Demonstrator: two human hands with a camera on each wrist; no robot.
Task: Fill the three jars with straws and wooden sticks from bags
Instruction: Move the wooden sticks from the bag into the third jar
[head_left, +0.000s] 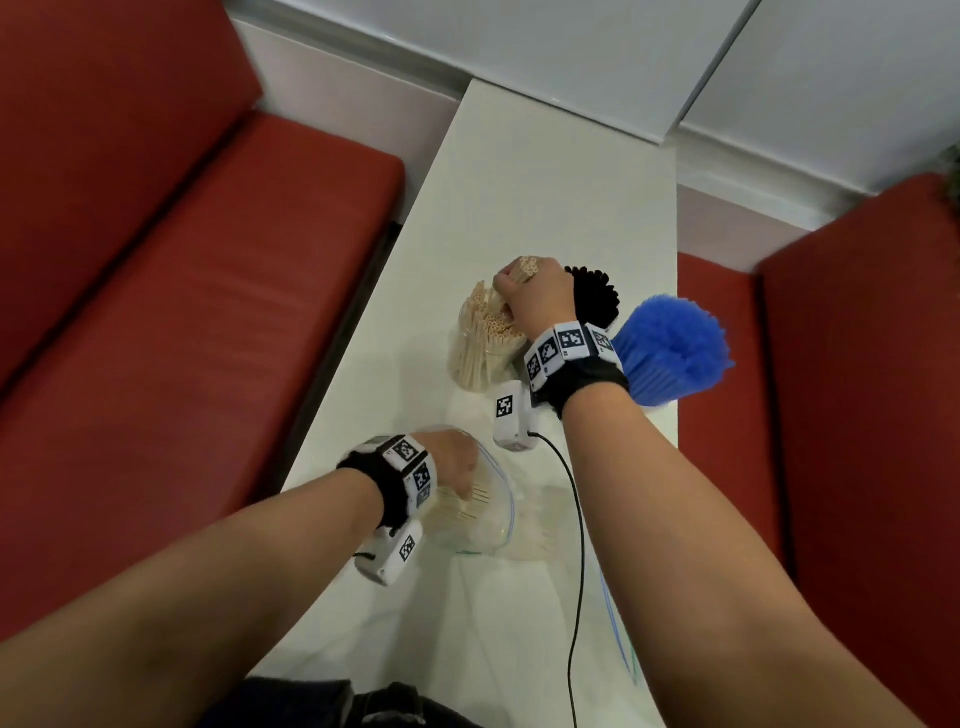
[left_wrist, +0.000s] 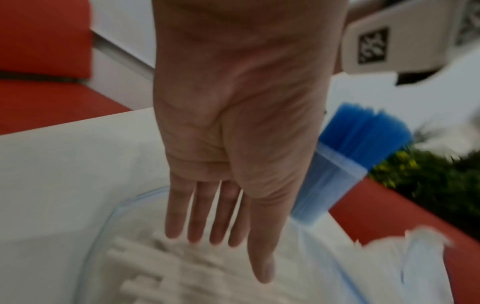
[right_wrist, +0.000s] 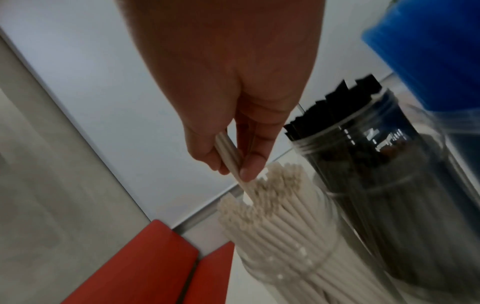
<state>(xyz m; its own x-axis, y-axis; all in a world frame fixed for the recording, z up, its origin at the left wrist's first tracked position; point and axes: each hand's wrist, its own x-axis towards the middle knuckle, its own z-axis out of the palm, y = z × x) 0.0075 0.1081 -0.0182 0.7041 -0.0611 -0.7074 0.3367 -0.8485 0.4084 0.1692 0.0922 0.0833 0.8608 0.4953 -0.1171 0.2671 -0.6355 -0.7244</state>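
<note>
Three clear jars stand mid-table. The left jar (head_left: 480, 348) (right_wrist: 291, 257) is packed with beige straws. Behind it is a jar of black straws (head_left: 597, 299) (right_wrist: 384, 164), and to the right a jar of blue straws (head_left: 670, 348) (left_wrist: 345, 156). My right hand (head_left: 535, 301) (right_wrist: 233, 164) grips a small bunch of beige straws (right_wrist: 228, 152), their lower ends among the ones in the left jar. My left hand (head_left: 452, 462) (left_wrist: 221, 236), fingers straight, reaches into an open clear zip bag (head_left: 478, 509) (left_wrist: 124, 205) that holds more beige straws (left_wrist: 161, 273).
The narrow white table (head_left: 545, 182) runs away from me between red padded benches (head_left: 182, 312) on the left and right (head_left: 857, 389). A black cable (head_left: 576, 545) runs over the table from the right wrist unit. Crumpled clear bags (head_left: 535, 530) lie beside the open one.
</note>
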